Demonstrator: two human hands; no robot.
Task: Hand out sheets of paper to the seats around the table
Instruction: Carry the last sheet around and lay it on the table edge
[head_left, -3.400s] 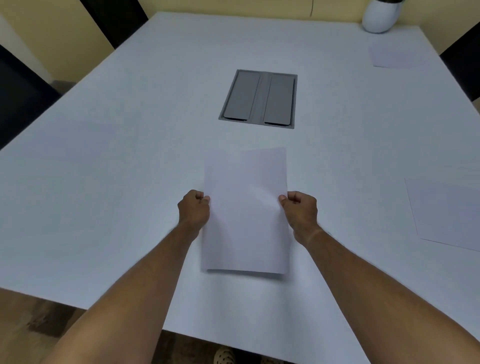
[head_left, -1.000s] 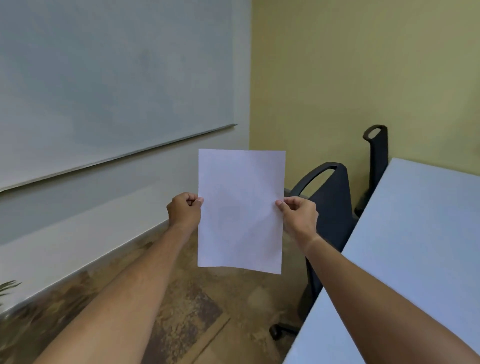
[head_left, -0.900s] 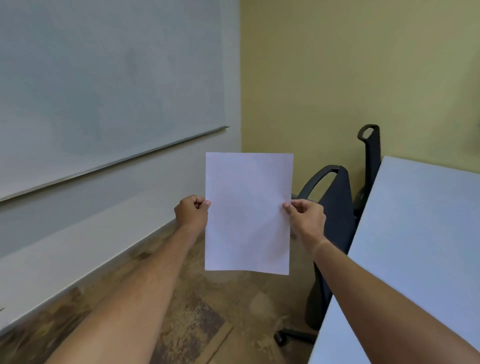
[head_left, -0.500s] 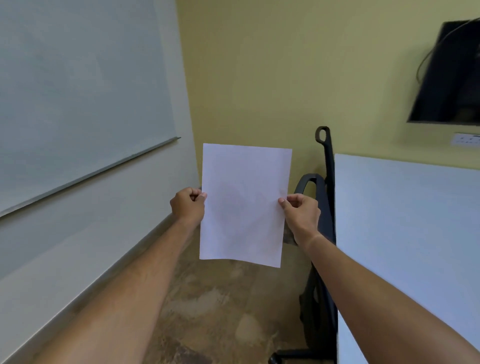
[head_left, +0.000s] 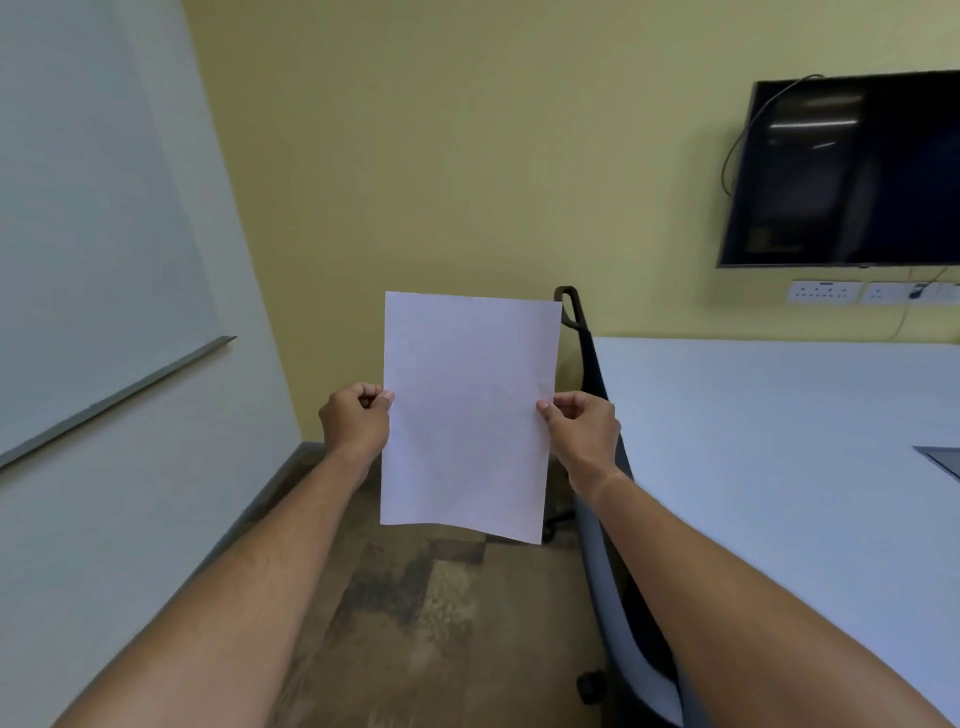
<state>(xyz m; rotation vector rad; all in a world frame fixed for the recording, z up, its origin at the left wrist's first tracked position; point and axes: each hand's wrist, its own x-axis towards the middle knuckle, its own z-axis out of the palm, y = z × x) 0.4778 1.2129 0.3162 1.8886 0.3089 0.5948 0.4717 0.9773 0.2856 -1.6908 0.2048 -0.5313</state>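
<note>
A person carries a single white sheet of paper (head_left: 467, 415) upright at mid-frame, the left hand (head_left: 354, 420) pinching its left edge and the right hand (head_left: 582, 428) pinching its right edge, thumbs in front and fingers curled behind. Both hands are closed on the sheet, with no other paper visible between them. The sheet hangs in the air over the patterned floor (head_left: 410, 613), not over the worktop (head_left: 779, 457), which fills the right of the frame and shows no sheets on its visible part. A dark chair (head_left: 618, 571) stands pushed against the worktop's left edge, just to the right of the sheet, its back rising behind the paper's upper right corner.

The risks from here look modest but real. The sheet's lower edge already droops and curls slightly, so a quick swing toward the worktop could fold it or let air catch it and tug it from the light pinch. The chair sits between the person and the nearest seat, and the right forearm passes close over it; a reach across may snag the paper or an arm on the chair back. Released too high or too near the edge, the sheet could glide off onto the floor. A wall-mounted screen (head_left: 841, 171) hangs at upper right, well clear.
</note>
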